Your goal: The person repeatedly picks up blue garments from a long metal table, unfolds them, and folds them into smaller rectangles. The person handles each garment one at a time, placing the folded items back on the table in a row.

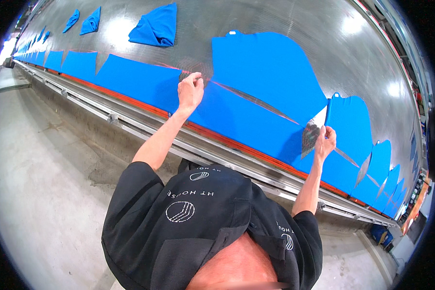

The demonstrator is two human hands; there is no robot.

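Observation:
Blue cut fabric panels lie flat in rows on a long dark table. My left hand (190, 92) is closed in a pinch above the upper edge of the front-row fabric panel (241, 123); whatever its fingertips hold is hidden. Over on the right, my right hand (326, 141) pinches at the lower left corner of a blue fabric piece (353, 116), whose left edge looks slightly raised. Between the two hands lies a large curved fabric piece (266, 72) with a small white tag (233, 33) at its top edge.
Crumpled blue fabric pieces (154, 26) rest farther back on the dark shiny tabletop (193, 24). Another front-row panel (135, 77) extends to the left. An orange strip and a metal rail (145, 124) border the near table edge. Concrete floor (43, 169) lies below.

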